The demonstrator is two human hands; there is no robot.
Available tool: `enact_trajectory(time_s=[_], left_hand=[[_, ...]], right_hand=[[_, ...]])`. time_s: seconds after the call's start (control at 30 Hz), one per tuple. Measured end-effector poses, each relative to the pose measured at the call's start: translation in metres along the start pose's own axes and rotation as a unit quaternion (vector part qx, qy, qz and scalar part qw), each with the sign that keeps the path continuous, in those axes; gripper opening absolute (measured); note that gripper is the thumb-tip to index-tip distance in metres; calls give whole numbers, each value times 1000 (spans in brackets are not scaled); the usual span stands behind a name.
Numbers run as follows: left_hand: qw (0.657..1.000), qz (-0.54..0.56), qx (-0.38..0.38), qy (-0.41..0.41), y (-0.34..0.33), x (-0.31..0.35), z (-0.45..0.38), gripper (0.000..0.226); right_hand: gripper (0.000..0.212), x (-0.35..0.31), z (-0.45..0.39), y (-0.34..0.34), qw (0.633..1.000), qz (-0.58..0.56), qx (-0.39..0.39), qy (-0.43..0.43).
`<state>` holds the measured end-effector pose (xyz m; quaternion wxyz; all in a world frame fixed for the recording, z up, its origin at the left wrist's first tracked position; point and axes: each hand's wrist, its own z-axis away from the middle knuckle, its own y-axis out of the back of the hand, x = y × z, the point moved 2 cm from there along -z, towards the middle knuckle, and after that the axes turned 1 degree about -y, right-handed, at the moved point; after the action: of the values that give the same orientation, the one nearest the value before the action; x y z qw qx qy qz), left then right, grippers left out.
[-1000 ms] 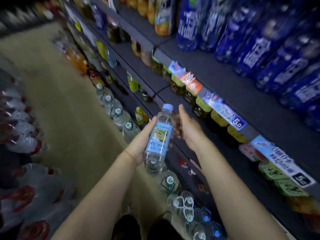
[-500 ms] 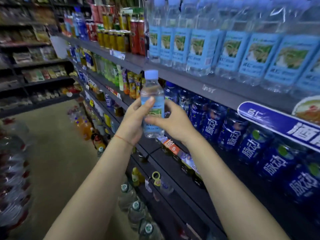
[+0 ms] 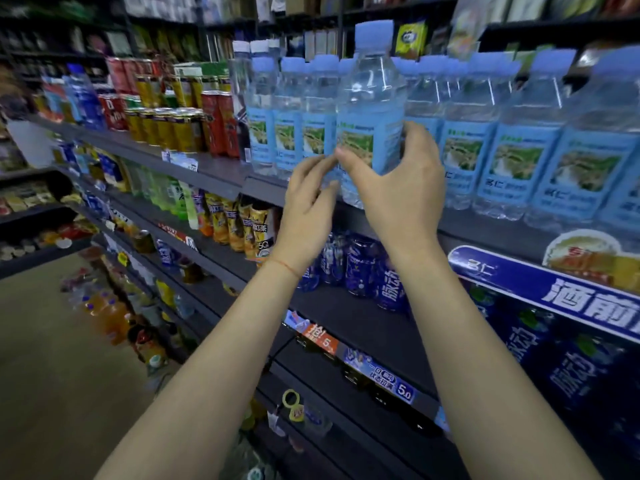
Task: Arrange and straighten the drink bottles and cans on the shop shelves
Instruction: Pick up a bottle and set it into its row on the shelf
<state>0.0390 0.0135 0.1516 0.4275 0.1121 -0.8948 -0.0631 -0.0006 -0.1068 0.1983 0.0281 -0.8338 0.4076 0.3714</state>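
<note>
Two hands worked one bottle (image 3: 372,109) at the shelf (image 3: 221,173) edge. Cans (image 3: 162,128) stood far left. Our left hand (image 3: 306,216) hovered just beside the bottle, fingers loosely curled, holding nothing, probably ready to steady it. Our right hand (image 3: 398,181) gripped its label, likely to set it upright, label outward, among the row (image 3: 491,140) running right.

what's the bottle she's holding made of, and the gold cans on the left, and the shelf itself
Water bottle: clear, glossy plastic, see-through with highlights; pale blue matte cap, printed label. Gold cans: probably metal, given the shiny rims and reflective sides. Shelf: dark grey matte board, likely painted metal, though that is uncertain.
</note>
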Motion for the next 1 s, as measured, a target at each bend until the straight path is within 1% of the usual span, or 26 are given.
enact_trajectory(time_s=[0.1,0.2,0.33,0.47,0.57,0.7,0.8,0.87,0.9,0.97,1.0], left_hand=[[996,-86,-5,-25,-9,-3,-1,49],[992,-124,-12,-34,-14,-2,4,54],[989,-144,-17,-33,-17,-4,5,56],[987,-155,-19,-33,-20,-3,7,61],[987,-159,-20,-28,-24,-3,9,65],[987,-160,-19,-22,-29,-3,11,68],[986,-167,-27,-12,-31,2,14,67],[989,-147,-29,7,-30,6,19,61],[991,-133,-19,8,-28,8,23,55],[993,-108,42,-18,-24,9,38,37],[991,-96,86,-23,-22,6,48,27]], right_hand=[[67,9,-5,3,999,39,3,-26],[75,17,-7,3,996,74,-13,-45],[83,17,-6,6,992,113,-32,-46],[77,17,-2,6,989,141,-39,-26],[78,20,-1,5,989,140,-46,-15],[79,23,-3,5,988,143,-58,-25],[78,19,-1,8,989,136,-50,-34],[71,16,8,12,991,130,-21,-4],[63,13,15,14,992,122,-5,27],[42,9,37,16,992,79,3,100],[30,11,51,15,990,50,-11,132]])
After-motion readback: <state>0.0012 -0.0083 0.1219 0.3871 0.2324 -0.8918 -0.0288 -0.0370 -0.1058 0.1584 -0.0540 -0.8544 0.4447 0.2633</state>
